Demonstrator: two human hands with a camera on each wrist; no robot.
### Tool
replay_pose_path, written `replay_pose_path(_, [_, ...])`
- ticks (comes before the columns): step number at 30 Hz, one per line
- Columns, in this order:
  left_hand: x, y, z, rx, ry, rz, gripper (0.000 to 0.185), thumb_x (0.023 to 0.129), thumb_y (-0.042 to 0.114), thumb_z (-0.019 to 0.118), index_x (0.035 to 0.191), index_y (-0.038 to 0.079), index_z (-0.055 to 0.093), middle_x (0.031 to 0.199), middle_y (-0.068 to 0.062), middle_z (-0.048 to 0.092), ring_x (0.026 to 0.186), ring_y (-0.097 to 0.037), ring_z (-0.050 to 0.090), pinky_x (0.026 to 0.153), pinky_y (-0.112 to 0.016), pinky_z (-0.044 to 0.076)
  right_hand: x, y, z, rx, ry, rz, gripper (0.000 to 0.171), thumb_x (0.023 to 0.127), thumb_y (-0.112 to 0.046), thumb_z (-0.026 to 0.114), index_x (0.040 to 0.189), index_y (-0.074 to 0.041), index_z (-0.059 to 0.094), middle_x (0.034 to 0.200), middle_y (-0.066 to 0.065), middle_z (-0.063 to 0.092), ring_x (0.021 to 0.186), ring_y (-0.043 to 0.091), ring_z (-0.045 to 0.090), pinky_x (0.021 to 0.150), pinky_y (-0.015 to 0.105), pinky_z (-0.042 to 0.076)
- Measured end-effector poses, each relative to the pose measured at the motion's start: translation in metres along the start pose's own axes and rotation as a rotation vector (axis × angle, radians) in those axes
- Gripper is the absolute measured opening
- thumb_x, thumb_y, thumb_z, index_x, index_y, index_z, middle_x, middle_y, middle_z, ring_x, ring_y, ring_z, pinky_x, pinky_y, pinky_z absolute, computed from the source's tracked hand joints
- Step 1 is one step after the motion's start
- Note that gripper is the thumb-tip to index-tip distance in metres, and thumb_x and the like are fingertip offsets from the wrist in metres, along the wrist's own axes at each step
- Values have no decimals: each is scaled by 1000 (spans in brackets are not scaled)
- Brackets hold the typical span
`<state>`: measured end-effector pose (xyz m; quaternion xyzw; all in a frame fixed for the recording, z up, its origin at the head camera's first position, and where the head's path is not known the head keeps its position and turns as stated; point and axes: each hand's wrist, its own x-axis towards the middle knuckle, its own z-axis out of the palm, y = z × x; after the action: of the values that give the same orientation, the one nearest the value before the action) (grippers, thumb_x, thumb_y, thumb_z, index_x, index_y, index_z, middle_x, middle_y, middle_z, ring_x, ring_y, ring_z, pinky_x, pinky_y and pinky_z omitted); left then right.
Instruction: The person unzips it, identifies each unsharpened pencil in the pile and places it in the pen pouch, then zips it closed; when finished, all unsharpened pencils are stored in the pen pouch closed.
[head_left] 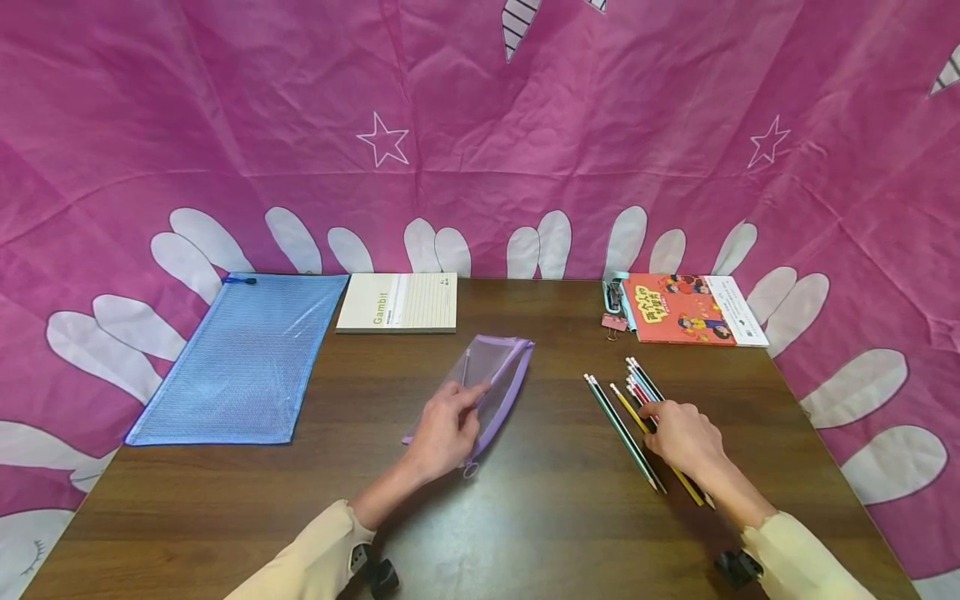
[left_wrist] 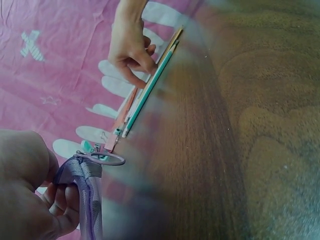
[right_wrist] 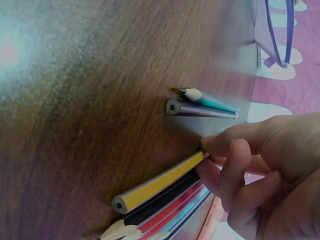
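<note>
A purple see-through pencil pouch [head_left: 501, 375] lies at the table's middle. My left hand [head_left: 453, 412] holds its near half, index finger stretched over the top. In the left wrist view the fingers [left_wrist: 60, 202] curl round the pouch [left_wrist: 87, 200] beside its ring zip pull [left_wrist: 107, 159]. Several pencils [head_left: 628, 400] lie fanned out to the right. My right hand [head_left: 662, 419] sits on their near ends. In the right wrist view its thumb and fingers [right_wrist: 235, 160] pinch the yellow pencil [right_wrist: 160, 182]. A green and a grey pencil [right_wrist: 205, 106] lie apart from it.
A blue mesh zip bag [head_left: 240, 358] overhangs the left table edge. A cream notebook [head_left: 397, 302] lies at the back, a red picture book [head_left: 693, 308] at the back right with a stapler [head_left: 613, 293] and a pink clip [head_left: 613, 323]. Pink cloth surrounds the table.
</note>
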<state>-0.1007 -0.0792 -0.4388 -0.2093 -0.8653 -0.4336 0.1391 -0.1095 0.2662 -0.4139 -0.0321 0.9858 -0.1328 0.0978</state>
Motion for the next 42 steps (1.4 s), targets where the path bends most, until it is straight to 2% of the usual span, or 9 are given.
replay_pose_path(5, [0,0,1,10,-7,-3,47,78,-12,61,124,-3,68,82,-7,56,67,-12,46,56,-24,44,-1,-1,1,-5,13,-28,37,79,-4,70,116,-2,71,107,30,66,68,30,59,46,42,43])
replay_pose_path(11, [0,1,0,0,-12,-7,47,78,-12,60,124,-3,68,82,-9,56,67,-12,46,56,-24,44,-2,0,3,0,28,-39,41,79,-4,67,120,-2,70,109,32,65,60,26,51,42,38,37])
replay_pose_path(15, [0,0,1,5,-14,-9,47,78,-11,60,124,-3,68,82,-9,56,67,-12,46,56,-24,44,-1,1,3,5,39,-43,45,77,-4,66,122,-2,70,109,33,65,61,28,52,42,39,37])
replay_pose_path(21, [0,1,0,-4,-16,-11,48,78,-11,59,124,-3,68,81,-11,56,67,-12,46,56,-24,43,0,1,0,54,50,-29,49,75,-8,67,124,-2,68,105,34,64,59,26,48,42,37,34])
replay_pose_path(26, [0,1,0,3,-7,-10,47,78,-12,60,123,-3,69,82,-8,56,67,-12,46,56,-24,43,1,0,-2,134,50,-25,52,77,-12,71,127,-1,66,79,13,63,57,22,44,45,35,30])
replay_pose_path(29, [0,1,1,6,-7,-11,47,78,-13,60,123,-3,69,82,-8,56,67,-12,46,56,-24,43,0,1,-1,193,73,-48,52,76,-11,71,127,0,67,69,2,59,55,20,43,47,34,29])
replay_pose_path(34, [0,0,0,-9,-7,-10,47,78,-12,60,123,-3,69,82,-10,56,67,-13,46,55,-23,43,1,-1,-1,296,103,-68,51,77,-6,69,127,3,66,66,0,60,51,15,44,46,30,31])
replay_pose_path(42, [1,0,0,-6,13,32,45,78,-11,60,121,-4,69,81,-7,55,66,-12,46,55,-24,43,4,-4,-5,538,28,42,53,81,-6,68,132,3,61,78,5,65,55,18,52,47,28,42])
